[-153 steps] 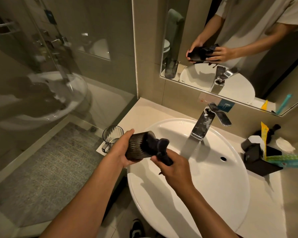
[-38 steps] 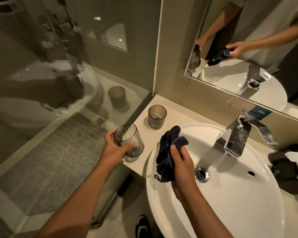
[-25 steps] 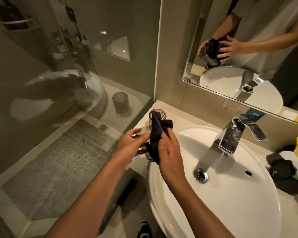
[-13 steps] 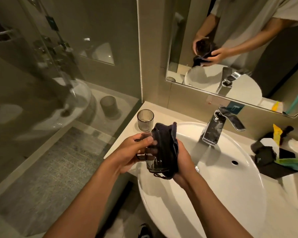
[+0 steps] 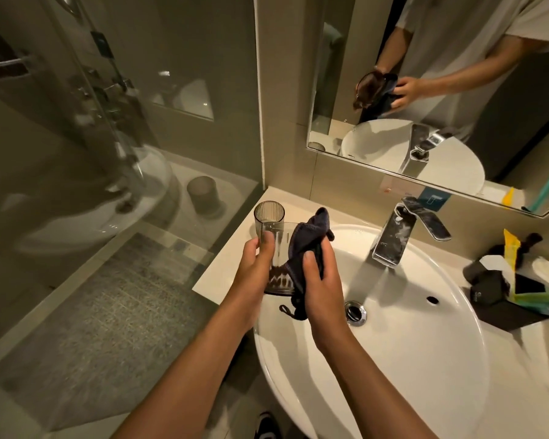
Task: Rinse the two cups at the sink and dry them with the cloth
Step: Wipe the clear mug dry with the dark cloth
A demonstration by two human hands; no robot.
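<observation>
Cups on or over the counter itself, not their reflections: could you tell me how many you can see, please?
2. One cup is held in the left hand at the sink's left edge while the right hand presses the dark cloth against it. The other cup stands upright on the counter behind.

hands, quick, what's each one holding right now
Left hand: closed on the cup.
Right hand: closed on the dark cloth, pressed against that cup.
</observation>
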